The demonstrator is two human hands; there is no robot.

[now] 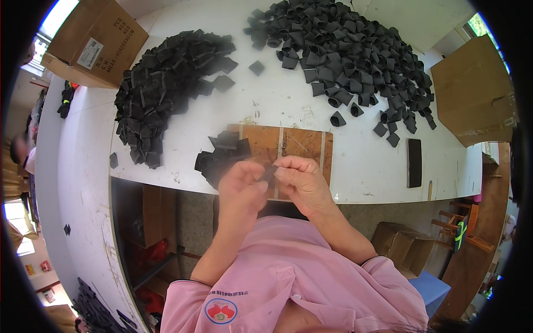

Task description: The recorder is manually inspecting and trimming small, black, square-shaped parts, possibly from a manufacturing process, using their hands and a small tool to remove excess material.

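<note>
My left hand [242,183] and my right hand [304,182] meet over the near edge of a brown board [317,149] with pale stripes. Pinched between their fingertips is a small black piece [270,175], blurred and mostly covered by the fingers. The right thumb and forefinger close on its right side; the left fingers, smeared a little, close on its left. Beside my left hand, a small heap of flat black pieces [214,161] overlaps the board's left edge.
A large pile of flat black pieces [161,89] lies at the far left, and a pile of black pieces curled into loops [355,61] at the far right. Cardboard boxes [102,41] [472,91] flank the white table [222,114]. A dark phone-like slab [414,162] rests at the right.
</note>
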